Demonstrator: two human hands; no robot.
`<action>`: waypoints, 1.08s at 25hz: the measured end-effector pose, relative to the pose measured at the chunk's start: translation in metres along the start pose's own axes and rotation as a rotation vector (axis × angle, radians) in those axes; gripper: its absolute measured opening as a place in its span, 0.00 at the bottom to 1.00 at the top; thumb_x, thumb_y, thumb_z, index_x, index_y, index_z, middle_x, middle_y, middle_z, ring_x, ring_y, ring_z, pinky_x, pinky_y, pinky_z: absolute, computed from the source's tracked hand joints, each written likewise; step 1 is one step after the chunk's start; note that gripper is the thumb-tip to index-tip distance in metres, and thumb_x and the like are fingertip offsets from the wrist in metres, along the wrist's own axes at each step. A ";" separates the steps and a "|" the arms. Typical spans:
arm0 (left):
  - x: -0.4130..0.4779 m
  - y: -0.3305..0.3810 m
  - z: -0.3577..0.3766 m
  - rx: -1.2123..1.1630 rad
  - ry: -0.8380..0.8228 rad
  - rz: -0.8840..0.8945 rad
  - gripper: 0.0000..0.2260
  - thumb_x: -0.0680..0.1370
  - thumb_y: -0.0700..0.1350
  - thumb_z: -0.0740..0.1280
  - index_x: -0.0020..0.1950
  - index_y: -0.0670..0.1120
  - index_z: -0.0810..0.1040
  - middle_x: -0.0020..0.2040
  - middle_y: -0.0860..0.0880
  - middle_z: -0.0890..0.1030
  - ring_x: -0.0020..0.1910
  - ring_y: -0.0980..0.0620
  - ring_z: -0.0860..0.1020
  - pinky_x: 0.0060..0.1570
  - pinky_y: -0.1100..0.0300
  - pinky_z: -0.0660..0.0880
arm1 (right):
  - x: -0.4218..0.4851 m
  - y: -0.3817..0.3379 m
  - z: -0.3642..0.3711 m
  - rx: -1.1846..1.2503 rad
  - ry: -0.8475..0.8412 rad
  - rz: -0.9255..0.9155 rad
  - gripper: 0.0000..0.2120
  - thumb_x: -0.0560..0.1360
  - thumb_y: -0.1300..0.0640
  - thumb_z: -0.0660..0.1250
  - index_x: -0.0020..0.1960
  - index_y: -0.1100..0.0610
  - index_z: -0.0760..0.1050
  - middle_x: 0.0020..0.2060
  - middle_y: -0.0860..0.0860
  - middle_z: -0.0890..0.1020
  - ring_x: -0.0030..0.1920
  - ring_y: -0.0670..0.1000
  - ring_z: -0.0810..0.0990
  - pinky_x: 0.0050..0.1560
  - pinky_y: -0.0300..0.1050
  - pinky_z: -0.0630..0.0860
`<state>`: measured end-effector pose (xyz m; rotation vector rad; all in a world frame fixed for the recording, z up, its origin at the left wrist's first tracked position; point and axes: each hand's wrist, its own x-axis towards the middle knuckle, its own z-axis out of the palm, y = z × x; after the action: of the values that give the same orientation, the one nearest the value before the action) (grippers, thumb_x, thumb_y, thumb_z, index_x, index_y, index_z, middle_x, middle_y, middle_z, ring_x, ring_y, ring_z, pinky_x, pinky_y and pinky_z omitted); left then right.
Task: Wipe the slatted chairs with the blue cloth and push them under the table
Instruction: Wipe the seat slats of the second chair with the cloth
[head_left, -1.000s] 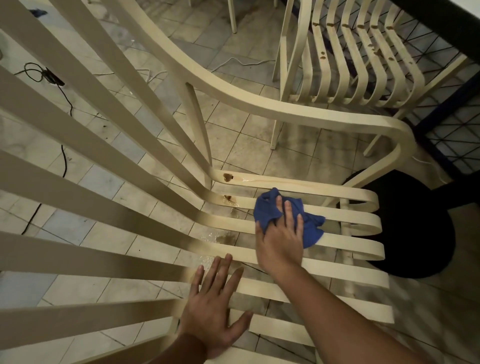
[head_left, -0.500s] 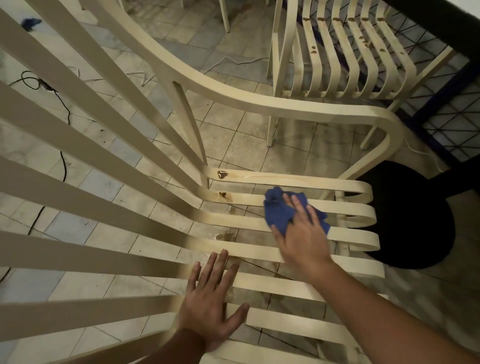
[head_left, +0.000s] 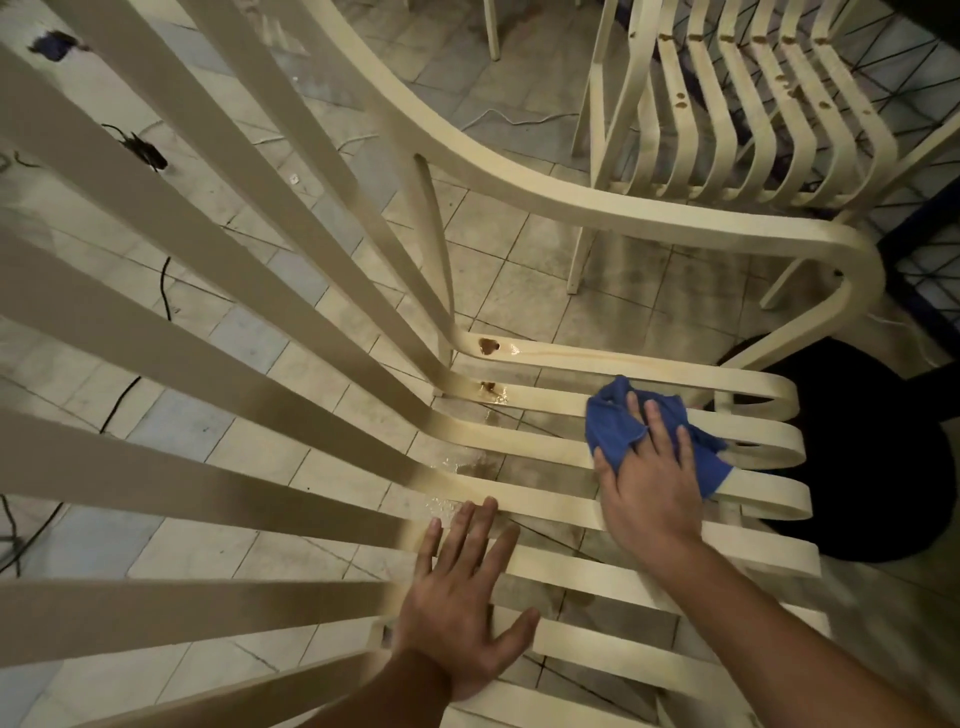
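Cloth (head_left: 613, 426): soft, limp, bunching; is lying on chair (head_left: 623, 364) seat slats near the front edge. Right hand (head_left: 649, 483) is pressing it, fingers straight, not clutching. Left hand (head_left: 462, 587) is resting flat, spread, on the rear slats. Chair is likely handling light and stiff; backrest is probably offering the best hold.

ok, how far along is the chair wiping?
Done: nothing clearly finished. In hand: right hand presses blue cloth on near chair's seat slats, left hand flat on them. Left: brown stains at seat's rear, second chair's spotted slats, pushing both in.
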<state>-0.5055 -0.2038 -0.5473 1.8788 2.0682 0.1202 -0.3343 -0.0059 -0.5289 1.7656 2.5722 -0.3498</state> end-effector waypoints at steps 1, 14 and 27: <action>0.000 0.000 0.000 0.002 -0.001 0.001 0.39 0.78 0.70 0.57 0.83 0.52 0.56 0.84 0.48 0.50 0.83 0.47 0.49 0.76 0.40 0.50 | 0.003 -0.014 0.004 0.009 -0.012 -0.028 0.33 0.81 0.40 0.39 0.81 0.55 0.45 0.82 0.51 0.58 0.82 0.51 0.48 0.81 0.55 0.44; 0.000 0.000 0.000 -0.009 0.001 -0.004 0.38 0.78 0.70 0.59 0.83 0.52 0.58 0.84 0.48 0.52 0.83 0.47 0.51 0.77 0.41 0.50 | 0.018 -0.081 0.011 0.048 -0.133 -0.287 0.32 0.83 0.40 0.43 0.84 0.52 0.47 0.83 0.49 0.52 0.82 0.48 0.44 0.80 0.52 0.38; 0.001 0.001 -0.001 -0.022 0.018 0.013 0.38 0.78 0.69 0.59 0.82 0.51 0.61 0.84 0.46 0.52 0.83 0.44 0.52 0.77 0.40 0.51 | 0.008 -0.035 0.003 0.041 -0.094 -0.096 0.34 0.80 0.41 0.38 0.83 0.54 0.49 0.83 0.48 0.50 0.82 0.50 0.42 0.81 0.56 0.42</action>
<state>-0.5051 -0.2024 -0.5465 1.8858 2.0582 0.1625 -0.3701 -0.0113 -0.5259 1.5992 2.6074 -0.4782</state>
